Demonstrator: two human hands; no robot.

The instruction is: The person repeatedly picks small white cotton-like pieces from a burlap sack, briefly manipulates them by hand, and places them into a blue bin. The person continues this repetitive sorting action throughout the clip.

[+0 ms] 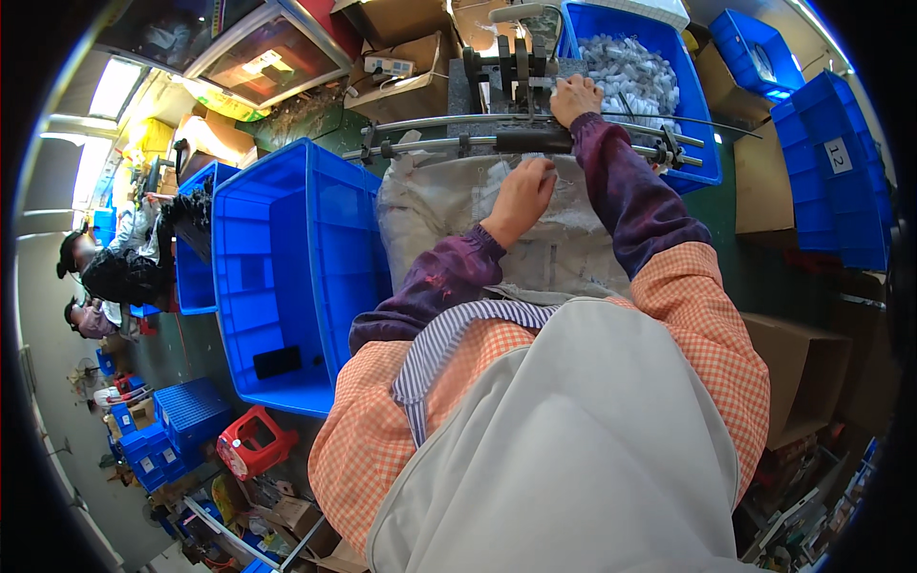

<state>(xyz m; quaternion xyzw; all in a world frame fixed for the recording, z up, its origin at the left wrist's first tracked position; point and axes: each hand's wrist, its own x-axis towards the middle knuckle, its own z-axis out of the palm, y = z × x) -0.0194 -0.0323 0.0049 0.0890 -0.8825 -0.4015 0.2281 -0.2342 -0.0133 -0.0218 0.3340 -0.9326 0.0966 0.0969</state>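
L hand (522, 196) curled, gripping edge of grey sack (449, 215) just below rail (516, 143), R hand (574, 97) closed on rail itself by bin (669, 57); sack prob. soft, light, floppy — best pinched at rim.

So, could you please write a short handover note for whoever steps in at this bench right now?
Left hand: resting on the grey bag draped below the metal rails, fingers curled; whether it grips is unclear.
Right hand: up at the dark fixture on the rails, fingers hidden.
Blue bin behind the fixture is full of small pale parts. Large blue bin at the left holds only one dark item.
Done so far and what is left: cannot be judged.
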